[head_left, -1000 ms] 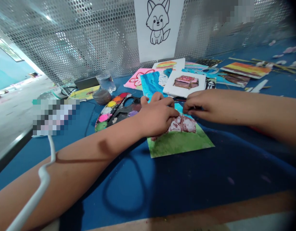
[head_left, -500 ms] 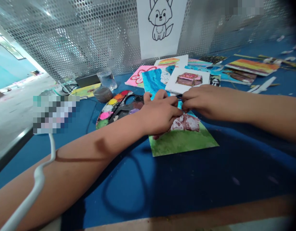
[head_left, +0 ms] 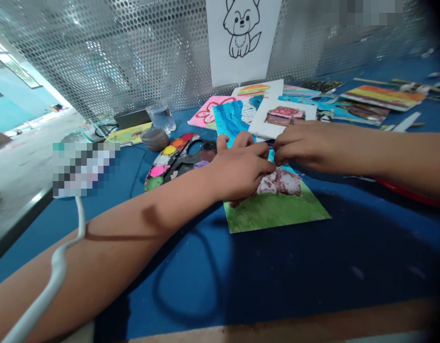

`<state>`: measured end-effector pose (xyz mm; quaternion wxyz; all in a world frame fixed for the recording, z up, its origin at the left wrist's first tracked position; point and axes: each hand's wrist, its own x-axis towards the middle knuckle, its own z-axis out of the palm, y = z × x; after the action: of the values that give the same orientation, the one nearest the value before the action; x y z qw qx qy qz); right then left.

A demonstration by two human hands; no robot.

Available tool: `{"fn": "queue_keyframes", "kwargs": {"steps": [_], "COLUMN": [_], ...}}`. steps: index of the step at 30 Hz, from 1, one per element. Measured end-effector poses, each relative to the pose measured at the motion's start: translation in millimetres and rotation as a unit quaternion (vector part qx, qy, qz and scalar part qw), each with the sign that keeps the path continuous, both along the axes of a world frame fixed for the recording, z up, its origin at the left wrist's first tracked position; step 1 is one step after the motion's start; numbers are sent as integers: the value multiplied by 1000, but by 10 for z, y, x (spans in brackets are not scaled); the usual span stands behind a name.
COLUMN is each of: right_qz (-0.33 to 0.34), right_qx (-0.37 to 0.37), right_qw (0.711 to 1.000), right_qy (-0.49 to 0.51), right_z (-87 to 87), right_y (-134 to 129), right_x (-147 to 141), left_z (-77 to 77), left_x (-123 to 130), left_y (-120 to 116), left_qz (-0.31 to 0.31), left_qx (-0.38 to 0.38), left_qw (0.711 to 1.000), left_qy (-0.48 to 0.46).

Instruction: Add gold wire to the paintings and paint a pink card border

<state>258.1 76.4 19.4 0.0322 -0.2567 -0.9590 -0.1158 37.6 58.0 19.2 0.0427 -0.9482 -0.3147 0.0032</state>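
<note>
A painting (head_left: 277, 212) with a green lower part, brown and white patches and blue above lies on the blue table. My left hand (head_left: 241, 166) rests on it with its fingers spread apart and holds nothing. Close against its fingertips, my right hand (head_left: 301, 145) is closed in a pinch over the painting's upper right part; what it grips is hidden by the fingers. To the left of my left hand lies a black paint palette (head_left: 182, 164) with yellow, pink, green, orange and red paints.
Behind the palette stand a clear cup (head_left: 161, 119) and a jar of murky water (head_left: 154, 139). Several painted cards lie at the back, one showing a pink chest (head_left: 284, 116). A fox drawing (head_left: 241, 66) hangs on the perforated metal screen (head_left: 134, 57). A white cable (head_left: 58, 267) crosses my left forearm.
The view has shifted slightly, so most things appear a little further right. A red rim now shows beneath my right forearm. Both hands stay in nearly the same place on the painting.
</note>
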Motion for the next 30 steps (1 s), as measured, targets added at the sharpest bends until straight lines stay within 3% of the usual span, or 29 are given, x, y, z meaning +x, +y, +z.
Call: {"fn": "queue_keyframes", "kwargs": {"steps": [12,17,24,30], "right_qz": [-34,-132,-204,-324], "right_qx": [38,31,153,64], "right_qw": [999,990,962,934], "right_qy": [8,-22,-99,-134], "right_z": [-32,-44,-48,43], "right_y": [-135,-200,-427,-504], "right_x": [-58,-135,-308,-492], "left_z": [-27,-35,-48,-32], "left_x": [-40,-38,-48,-47], "left_y": [-5,-7,-11,-13], "left_qz": [14,27,21,23], "left_qx": [-21,-33,-29,-40], "left_qw": [999,998,998,998], "left_qy": [-41,-51,-60,-53]}}
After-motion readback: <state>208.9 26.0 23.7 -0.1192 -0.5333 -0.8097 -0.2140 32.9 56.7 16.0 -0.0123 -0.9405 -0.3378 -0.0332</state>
